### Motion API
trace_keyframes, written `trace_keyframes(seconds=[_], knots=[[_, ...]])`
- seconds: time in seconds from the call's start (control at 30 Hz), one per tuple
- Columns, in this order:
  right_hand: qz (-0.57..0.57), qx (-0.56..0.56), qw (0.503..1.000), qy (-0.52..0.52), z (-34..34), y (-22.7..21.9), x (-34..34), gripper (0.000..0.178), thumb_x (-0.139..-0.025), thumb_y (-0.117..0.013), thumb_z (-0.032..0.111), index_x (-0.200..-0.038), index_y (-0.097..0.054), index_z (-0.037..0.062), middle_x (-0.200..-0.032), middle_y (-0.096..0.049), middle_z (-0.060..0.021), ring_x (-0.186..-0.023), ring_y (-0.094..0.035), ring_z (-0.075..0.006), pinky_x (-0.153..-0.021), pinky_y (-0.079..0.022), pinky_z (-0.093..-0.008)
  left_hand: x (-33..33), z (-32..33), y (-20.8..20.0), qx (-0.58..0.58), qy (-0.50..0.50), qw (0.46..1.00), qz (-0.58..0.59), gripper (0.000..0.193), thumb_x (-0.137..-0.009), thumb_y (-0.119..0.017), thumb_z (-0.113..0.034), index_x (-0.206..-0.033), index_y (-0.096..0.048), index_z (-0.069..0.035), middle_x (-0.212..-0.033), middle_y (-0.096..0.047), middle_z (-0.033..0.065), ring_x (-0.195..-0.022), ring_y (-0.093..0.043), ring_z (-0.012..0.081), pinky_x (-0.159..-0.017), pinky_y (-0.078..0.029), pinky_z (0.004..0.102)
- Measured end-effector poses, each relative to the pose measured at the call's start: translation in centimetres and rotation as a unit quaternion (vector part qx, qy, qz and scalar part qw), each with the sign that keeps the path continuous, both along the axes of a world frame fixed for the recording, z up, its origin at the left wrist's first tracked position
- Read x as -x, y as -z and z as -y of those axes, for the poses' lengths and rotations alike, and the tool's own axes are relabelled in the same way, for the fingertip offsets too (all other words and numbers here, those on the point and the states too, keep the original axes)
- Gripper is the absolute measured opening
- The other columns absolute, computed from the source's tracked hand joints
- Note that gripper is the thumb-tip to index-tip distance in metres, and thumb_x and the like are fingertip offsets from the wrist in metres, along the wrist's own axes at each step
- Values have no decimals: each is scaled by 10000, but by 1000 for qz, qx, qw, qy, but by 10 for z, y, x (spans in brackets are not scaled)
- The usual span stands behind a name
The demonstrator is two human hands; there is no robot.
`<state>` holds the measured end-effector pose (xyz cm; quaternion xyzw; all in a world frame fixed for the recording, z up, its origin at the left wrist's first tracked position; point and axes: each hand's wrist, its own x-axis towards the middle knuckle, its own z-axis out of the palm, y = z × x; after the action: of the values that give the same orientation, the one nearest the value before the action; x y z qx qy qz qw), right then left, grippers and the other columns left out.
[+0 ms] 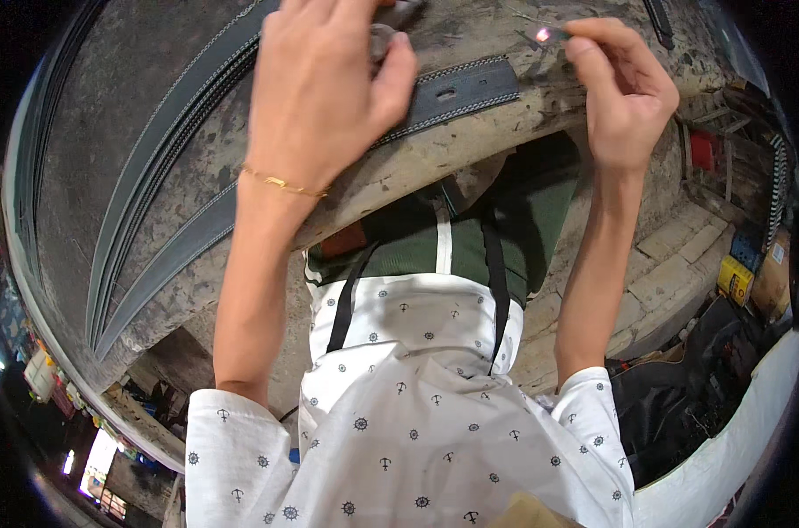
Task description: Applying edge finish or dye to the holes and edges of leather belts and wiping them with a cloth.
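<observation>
My left hand (316, 97) is at the top, closed around a small roundish grey piece (382, 40) that shows beside the thumb. Its fingertips run out of the picture, so the rest of what it holds is hidden. Under and beside this hand lies a dark grey belt strap (474, 86) with pale stitched edges and an oval slot near its end. To the right of the strap's end, my right hand (626, 101) pinches a thin dark stick (558, 33) between thumb and forefinger. A bright pinkish glow (542, 35) shows at the stick's tip.
Several long stitched straps (153, 158) curve over the stained worktop (74, 132) on the left. A short dark strip (659, 22) lies at the far right. Below on the right are a yellow box (734, 280), a cardboard box (773, 273) and black sheeting (681, 387).
</observation>
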<state>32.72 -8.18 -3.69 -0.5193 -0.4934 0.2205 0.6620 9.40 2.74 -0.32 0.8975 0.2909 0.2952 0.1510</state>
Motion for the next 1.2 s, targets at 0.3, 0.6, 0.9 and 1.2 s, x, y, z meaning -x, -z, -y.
trace_keyframes(seconds=[0.3, 0.6, 0.9, 1.2], knots=[[193, 81, 976, -56, -1, -11, 13, 164, -862, -616, -148, -975, -705, -69, -881, -633, -31, -772, -543, -74, -675, -414, -214, 4, -3, 4, -19, -14, 999, -24, 160, -784, -716, -65, -779, -558, -45, -761, -562, 101, -790, -537, 318, -697, -388, 418], [176, 70, 980, -55, -2, -8, 13, 168, -869, -612, -145, -990, -706, -74, -883, -640, -44, -783, -554, -80, -679, -427, -220, 6, -4, 9, -56, -21, 997, 39, 176, -794, -690, 2, -783, -516, -20, -729, -504, 145, -690, -500, 347, -624, -397, 418], [180, 79, 979, -59, -1, -8, 11, 168, -881, -617, -130, -1009, -707, -68, -884, -637, -38, -797, -546, -80, -682, -419, -219, 5, -7, 4, -71, -187, 950, 238, 71, -872, -626, 60, -924, -601, 19, -825, -559, 45, -725, -533, 109, -659, -436, 255], [154, 93, 982, -50, 2, -6, 10, 145, -907, -623, -109, -1011, -711, -60, -899, -646, -44, -793, -580, -81, -713, -451, -212, 11, 7, -1, -44, -135, 971, 191, 284, -818, -606, 3, -1092, -672, 38, -1004, -602, 117, -862, -596, 161, -748, -479, 284]])
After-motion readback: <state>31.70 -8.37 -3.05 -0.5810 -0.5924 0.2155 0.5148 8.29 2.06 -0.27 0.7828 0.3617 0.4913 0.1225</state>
